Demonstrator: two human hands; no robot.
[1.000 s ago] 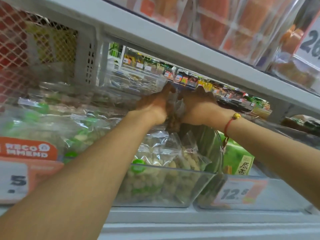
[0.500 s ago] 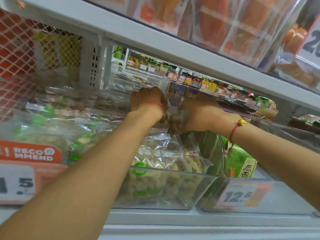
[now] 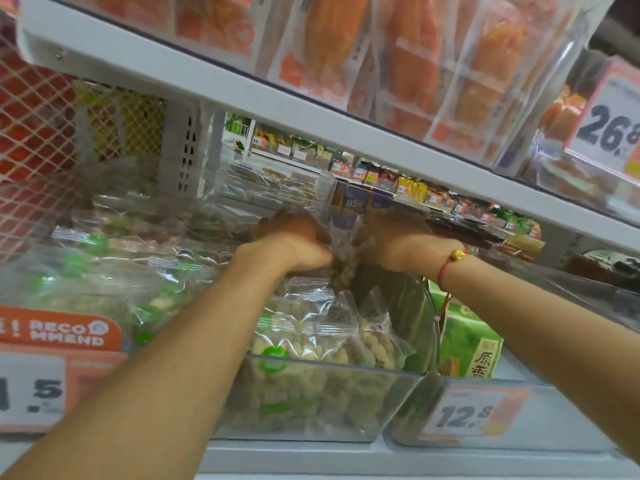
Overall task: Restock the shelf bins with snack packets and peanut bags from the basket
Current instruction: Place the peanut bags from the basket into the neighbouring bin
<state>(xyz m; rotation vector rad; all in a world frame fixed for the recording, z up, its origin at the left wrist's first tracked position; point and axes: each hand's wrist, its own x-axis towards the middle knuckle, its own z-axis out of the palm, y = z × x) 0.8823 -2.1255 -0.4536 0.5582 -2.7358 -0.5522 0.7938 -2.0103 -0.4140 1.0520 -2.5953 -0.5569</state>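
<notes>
White shelf boards frame the working gap: the upper shelf edge (image 3: 311, 109) slants down to the right close above both hands, leaving little headroom over the bins. On the lower shelf a clear plastic bin (image 3: 398, 407) stands at centre, heaped with peanut bags (image 3: 304, 344) that rise above its rim. Both hands are raised above that heap, near the back of the bin. The left hand (image 3: 294, 240) and the right hand (image 3: 398, 244) have their fingers curled onto one clear peanut bag (image 3: 341, 258) held between them, its crinkled top standing up toward the shelf above. A red cord bracelet (image 3: 445, 268) sits on the right wrist. Just right of the centre bin, a second bin (image 3: 554, 420) carries a 12.8 price tag (image 3: 464, 414) and holds a green packet (image 3: 467, 344), with open floor to its right. Left of centre, more bags in clear film (image 3: 104, 271) lie piled behind an orange recommend label (image 3: 65, 332). Orange snack packets (image 3: 398, 57) fill the shelf above.
</notes>
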